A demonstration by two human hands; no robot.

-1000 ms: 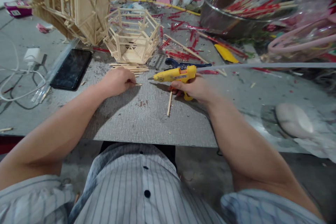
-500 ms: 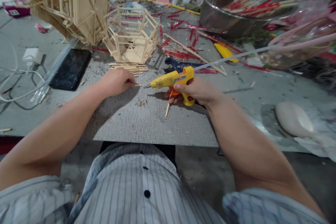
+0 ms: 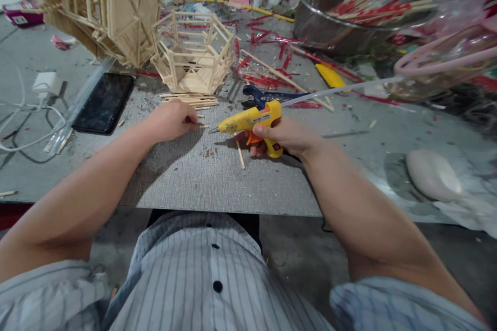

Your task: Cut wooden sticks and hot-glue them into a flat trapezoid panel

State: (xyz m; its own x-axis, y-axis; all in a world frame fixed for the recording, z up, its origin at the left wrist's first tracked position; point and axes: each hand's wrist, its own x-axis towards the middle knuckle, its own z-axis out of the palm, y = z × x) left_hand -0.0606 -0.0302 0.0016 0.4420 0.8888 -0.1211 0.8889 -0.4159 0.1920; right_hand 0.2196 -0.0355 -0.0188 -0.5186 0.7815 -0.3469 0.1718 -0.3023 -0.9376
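Far left on the table (image 3: pixel 186 186): charger (image 3: pixel 47 83) with white cable, then phone (image 3: pixel 103 103), lying flat, screen dark. Big frame (image 3: pixel 134 10) of sticks stands behind the phone.

Left hand (image 3: pixel 173 120): thumb and index pinching a short stick (image 3: pixel 203 126), free end pointing right, low over the table. Other fingers look curled; can't see them well.

Stick pile (image 3: pixel 190 100) just beyond that hand, small frame (image 3: pixel 196 83) right behind it, open side up.

Glue gun (image 3: pixel 248 119) comes next, nozzle angled down-left, right at the short stick's end; can't tell if they touch. Right hand (image 3: pixel 277 137) is wrapped round its handle, fingers by the orange trigger. Second stick (image 3: pixel 240 154) slants down from those fingertips; exact grip unclear. Blue tool (image 3: pixel 252 94) lies behind the gun.

Glue stick (image 3: pixel 341 88) runs out the gun's back, up-right. Steel bowl (image 3: pixel 322 28) beyond, holding red-wrapped sticks.
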